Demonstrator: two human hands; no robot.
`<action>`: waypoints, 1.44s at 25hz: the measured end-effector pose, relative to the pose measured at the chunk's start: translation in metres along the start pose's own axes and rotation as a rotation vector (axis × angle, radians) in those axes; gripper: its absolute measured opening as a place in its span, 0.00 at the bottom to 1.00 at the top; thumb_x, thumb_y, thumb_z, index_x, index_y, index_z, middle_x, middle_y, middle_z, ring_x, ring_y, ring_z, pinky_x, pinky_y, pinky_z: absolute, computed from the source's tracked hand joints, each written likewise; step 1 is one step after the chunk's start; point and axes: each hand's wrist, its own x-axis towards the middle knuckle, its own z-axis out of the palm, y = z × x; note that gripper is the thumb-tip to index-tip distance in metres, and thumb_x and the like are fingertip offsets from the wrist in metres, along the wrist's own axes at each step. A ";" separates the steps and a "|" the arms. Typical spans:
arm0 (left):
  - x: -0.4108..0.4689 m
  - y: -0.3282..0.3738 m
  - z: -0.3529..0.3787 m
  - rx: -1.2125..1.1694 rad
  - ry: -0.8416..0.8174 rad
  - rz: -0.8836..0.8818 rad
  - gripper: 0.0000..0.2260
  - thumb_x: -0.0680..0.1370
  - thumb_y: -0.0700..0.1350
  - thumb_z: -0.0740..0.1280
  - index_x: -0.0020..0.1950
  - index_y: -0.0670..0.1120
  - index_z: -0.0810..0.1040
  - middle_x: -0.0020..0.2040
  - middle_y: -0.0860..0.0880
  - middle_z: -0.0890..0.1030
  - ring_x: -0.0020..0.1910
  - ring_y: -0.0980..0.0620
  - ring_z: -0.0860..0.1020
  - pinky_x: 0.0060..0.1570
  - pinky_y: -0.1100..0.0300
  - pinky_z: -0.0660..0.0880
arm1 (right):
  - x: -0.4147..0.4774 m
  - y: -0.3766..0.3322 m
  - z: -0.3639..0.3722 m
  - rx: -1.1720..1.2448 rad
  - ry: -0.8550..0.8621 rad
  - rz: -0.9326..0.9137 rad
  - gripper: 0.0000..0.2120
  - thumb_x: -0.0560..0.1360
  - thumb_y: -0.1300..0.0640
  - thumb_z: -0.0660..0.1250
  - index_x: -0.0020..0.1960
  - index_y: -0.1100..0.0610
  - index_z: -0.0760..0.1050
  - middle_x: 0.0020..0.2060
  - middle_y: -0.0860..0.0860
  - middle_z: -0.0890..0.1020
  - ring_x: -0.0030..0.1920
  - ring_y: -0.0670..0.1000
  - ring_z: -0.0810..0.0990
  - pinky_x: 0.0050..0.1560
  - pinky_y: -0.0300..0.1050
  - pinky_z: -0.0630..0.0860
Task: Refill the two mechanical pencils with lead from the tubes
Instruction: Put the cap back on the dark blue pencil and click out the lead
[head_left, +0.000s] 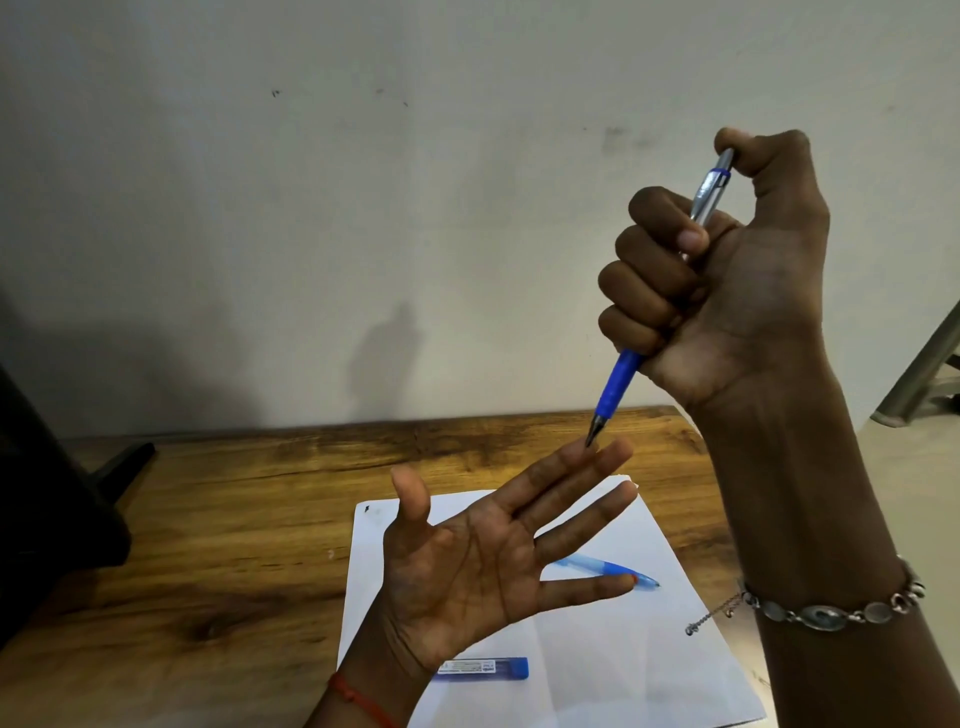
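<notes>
Head view: your right grip (727, 280) is fisted round a pencil (618, 384), thumb on its cap, tip touching your spread left grip (467, 561). Below lie paper (623, 675), another pencil (597, 566), a tube (488, 667), on the worktop (208, 519).

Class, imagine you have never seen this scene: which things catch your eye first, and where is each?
The right hand, raised at upper right, fists a blue mechanical pencil, tip down, thumb on its cap. Below, the left hand lies open, palm up, over white paper.
</notes>
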 end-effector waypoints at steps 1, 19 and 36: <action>0.000 0.000 0.000 0.001 0.001 -0.002 0.42 0.68 0.65 0.66 0.74 0.44 0.56 0.75 0.48 0.61 0.75 0.48 0.58 0.70 0.41 0.57 | 0.000 0.000 -0.001 0.011 0.003 -0.002 0.25 0.73 0.40 0.47 0.23 0.54 0.56 0.16 0.46 0.53 0.20 0.47 0.48 0.21 0.34 0.48; -0.001 -0.002 -0.001 -0.007 0.000 -0.009 0.41 0.68 0.64 0.67 0.74 0.47 0.57 0.75 0.47 0.61 0.74 0.46 0.58 0.70 0.41 0.57 | 0.025 0.016 -0.034 0.312 0.001 0.063 0.26 0.74 0.42 0.47 0.22 0.55 0.60 0.14 0.48 0.58 0.15 0.45 0.55 0.16 0.36 0.52; -0.003 -0.001 -0.004 -0.037 -0.004 0.007 0.42 0.67 0.63 0.68 0.75 0.48 0.55 0.75 0.46 0.60 0.74 0.45 0.58 0.70 0.40 0.56 | 0.036 0.034 -0.054 0.588 0.116 0.021 0.23 0.71 0.47 0.51 0.21 0.57 0.62 0.14 0.49 0.59 0.21 0.45 0.49 0.16 0.36 0.52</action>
